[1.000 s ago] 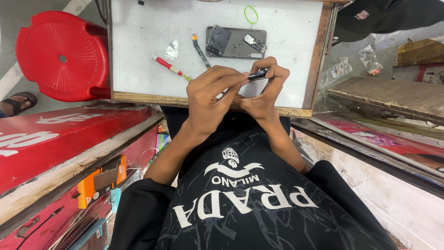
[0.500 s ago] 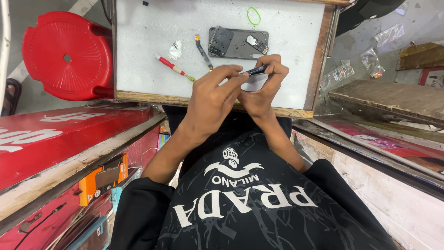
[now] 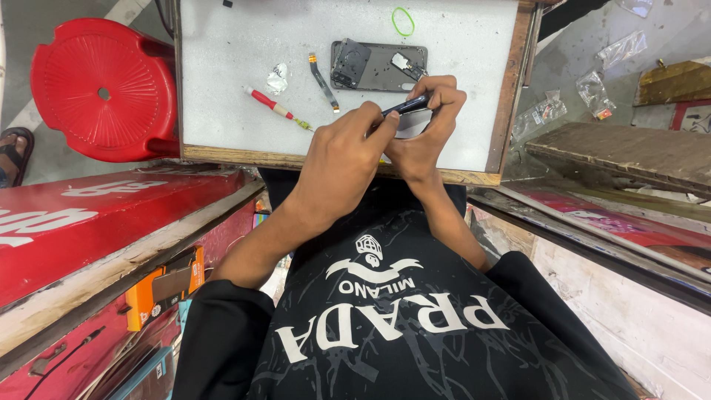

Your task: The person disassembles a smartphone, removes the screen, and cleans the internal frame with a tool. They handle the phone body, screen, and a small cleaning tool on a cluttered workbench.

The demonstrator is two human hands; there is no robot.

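So the right hand (image 3: 429,122) is curled around a small silvery flat part (image 3: 412,122), fingers wrapped over its far edge, holding it just above the near edge of the worktop (image 3: 222,89). The left hand (image 3: 348,152) comes in from the left, thumb and forefinger pinched tight on a thin dark tool (image 3: 404,106) whose tip lies across the top of that part. Both hands are touching each other, really bunched up, so I can't tell exactly where the tip meets the part.

Just beyond the hands lies an opened phone body (image 3: 378,65), dark, with loose bits sitting on it. To its left there's a short flex strip (image 3: 323,80), then a red-handled screwdriver (image 3: 270,104) and a crumpled white scrap (image 3: 277,77). A green rubber ring (image 3: 403,21) sits at the far side. Off to the left of the worktop is a red plastic stool (image 3: 104,89).

What I'd worry about: the part is held in the air right at the worktop's near edge, so if the tool slips or levers too hard, the part could bend, or pop out and drop into the lap or down between the red boards. A slipping tip could also jab the right fingers.
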